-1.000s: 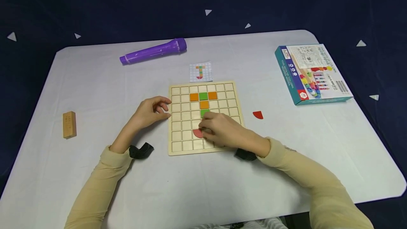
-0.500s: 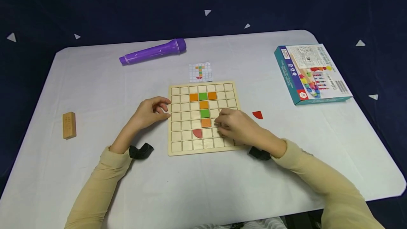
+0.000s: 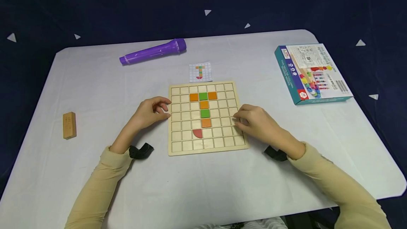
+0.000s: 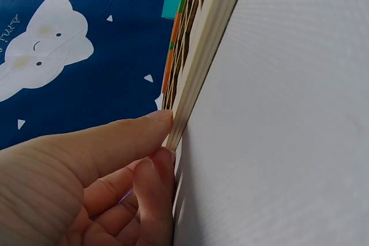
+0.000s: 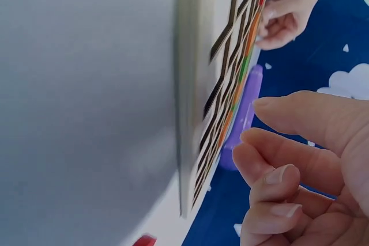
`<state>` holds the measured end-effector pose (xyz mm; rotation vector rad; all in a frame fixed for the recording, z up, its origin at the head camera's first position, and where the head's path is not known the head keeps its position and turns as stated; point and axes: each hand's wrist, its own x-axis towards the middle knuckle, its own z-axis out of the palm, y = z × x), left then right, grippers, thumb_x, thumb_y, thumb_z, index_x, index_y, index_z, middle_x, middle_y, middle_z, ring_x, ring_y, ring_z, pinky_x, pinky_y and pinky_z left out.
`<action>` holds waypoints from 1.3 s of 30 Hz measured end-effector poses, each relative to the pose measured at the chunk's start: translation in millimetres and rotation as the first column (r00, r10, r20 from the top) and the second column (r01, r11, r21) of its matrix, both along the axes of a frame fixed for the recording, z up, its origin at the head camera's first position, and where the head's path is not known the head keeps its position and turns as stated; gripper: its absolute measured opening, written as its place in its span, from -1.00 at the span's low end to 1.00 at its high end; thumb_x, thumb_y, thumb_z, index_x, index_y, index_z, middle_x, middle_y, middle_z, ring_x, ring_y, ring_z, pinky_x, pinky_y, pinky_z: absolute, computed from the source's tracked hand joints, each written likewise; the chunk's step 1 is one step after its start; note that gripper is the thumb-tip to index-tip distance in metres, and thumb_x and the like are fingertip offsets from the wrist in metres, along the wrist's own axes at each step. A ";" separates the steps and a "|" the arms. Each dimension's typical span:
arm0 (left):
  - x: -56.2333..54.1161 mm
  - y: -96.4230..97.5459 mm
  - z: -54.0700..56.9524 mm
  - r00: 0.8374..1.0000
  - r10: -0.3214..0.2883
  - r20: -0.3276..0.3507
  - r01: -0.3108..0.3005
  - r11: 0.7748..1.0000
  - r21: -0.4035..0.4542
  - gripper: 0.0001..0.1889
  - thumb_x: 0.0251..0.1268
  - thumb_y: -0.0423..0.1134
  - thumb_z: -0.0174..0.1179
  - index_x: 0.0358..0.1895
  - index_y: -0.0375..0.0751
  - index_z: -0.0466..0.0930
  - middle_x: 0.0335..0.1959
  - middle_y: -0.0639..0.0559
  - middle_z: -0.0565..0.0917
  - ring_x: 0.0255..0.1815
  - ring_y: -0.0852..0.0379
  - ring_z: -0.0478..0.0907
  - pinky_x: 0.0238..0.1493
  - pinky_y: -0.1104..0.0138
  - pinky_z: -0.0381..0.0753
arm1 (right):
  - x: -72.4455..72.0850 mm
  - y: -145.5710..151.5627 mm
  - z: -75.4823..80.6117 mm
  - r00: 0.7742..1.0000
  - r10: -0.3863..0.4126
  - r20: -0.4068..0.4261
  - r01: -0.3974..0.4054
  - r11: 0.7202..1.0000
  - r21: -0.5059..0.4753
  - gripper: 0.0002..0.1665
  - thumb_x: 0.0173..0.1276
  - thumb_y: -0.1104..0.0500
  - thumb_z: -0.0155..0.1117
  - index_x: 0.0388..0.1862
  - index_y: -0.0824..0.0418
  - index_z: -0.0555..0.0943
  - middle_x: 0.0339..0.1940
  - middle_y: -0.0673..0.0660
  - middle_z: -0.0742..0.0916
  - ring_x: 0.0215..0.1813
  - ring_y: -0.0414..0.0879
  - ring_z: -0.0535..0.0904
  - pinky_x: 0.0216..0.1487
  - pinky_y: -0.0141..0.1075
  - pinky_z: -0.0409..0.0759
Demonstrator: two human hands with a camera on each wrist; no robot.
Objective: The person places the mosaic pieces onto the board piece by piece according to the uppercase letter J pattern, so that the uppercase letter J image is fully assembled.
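Observation:
In the head view a wooden grid board [image 3: 187,152] lies mid-table. Its cells hold a column of orange and green squares under a short row, with a red quarter-circle piece [image 3: 197,133] lower down. My left hand [image 3: 149,112] touches the board's left edge with thumb and fingertips, its other fingers loosely bent. At the right edge hovers my right hand [image 3: 259,123], thumb and index apart with nothing between them in the right wrist view. A second red piece [image 5: 145,240] shows at the bottom there; the right hand covers its spot in the head view.
Behind the board lies a pattern card [image 3: 200,72] with a coloured figure. A purple toy microphone [image 3: 154,52] is at the back left, a wooden block [image 3: 69,125] at far left. The teal box [image 3: 314,73] occupies the back right.
My right hand has moved right from the board's middle to its right edge, uncovering an orange square beneath the lower green one. My left hand has stayed at the left edge.

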<state>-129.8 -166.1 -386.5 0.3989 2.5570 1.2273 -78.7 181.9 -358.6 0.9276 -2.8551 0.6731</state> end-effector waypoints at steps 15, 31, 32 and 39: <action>-0.5 1.0 0.1 1.000 0.003 0.016 -0.003 1.000 -0.007 -0.58 0.09 -0.37 0.29 0.07 -0.32 0.51 -0.26 -0.15 0.59 -0.44 0.31 0.45 -0.32 0.49 0.41 | 2.4 42.1 -2.7 0.982 -0.188 -0.025 0.189 0.981 0.042 -0.83 0.06 0.30 0.39 -0.34 0.35 0.70 -0.46 0.16 0.71 -0.45 -0.09 0.53 -0.39 -0.25 0.48; -0.5 0.5 -0.2 1.000 0.009 0.020 -0.009 1.000 -0.006 -0.58 0.09 -0.36 0.29 0.08 -0.30 0.51 -0.26 -0.14 0.60 -0.43 0.30 0.45 -0.30 0.48 0.41 | -4.7 51.0 -2.9 0.947 -0.318 0.040 0.309 0.940 0.142 -0.73 -0.01 0.18 0.47 -0.48 0.40 0.68 -0.59 0.18 0.61 -0.51 -0.07 0.39 -0.43 -0.29 0.32; -0.6 0.5 -0.3 1.000 0.008 0.019 -0.008 1.000 -0.005 -0.58 0.09 -0.36 0.30 0.08 -0.30 0.52 -0.26 -0.15 0.60 -0.43 0.30 0.45 -0.30 0.48 0.41 | -5.4 50.5 -3.2 0.947 -0.319 0.048 0.309 0.940 0.148 -0.73 0.00 0.17 0.47 -0.48 0.40 0.68 -0.60 0.17 0.60 -0.51 -0.08 0.37 -0.43 -0.30 0.30; -0.7 0.6 -0.7 1.000 0.008 0.014 -0.008 1.000 -0.001 -0.58 0.09 -0.37 0.30 0.07 -0.31 0.52 -0.27 -0.14 0.60 -0.44 0.31 0.45 -0.32 0.49 0.40 | -9.9 45.7 -3.9 0.954 -0.290 0.072 0.277 0.949 0.151 -0.71 0.01 0.18 0.47 -0.39 0.40 0.69 -0.50 0.21 0.68 -0.45 -0.03 0.50 -0.37 -0.19 0.45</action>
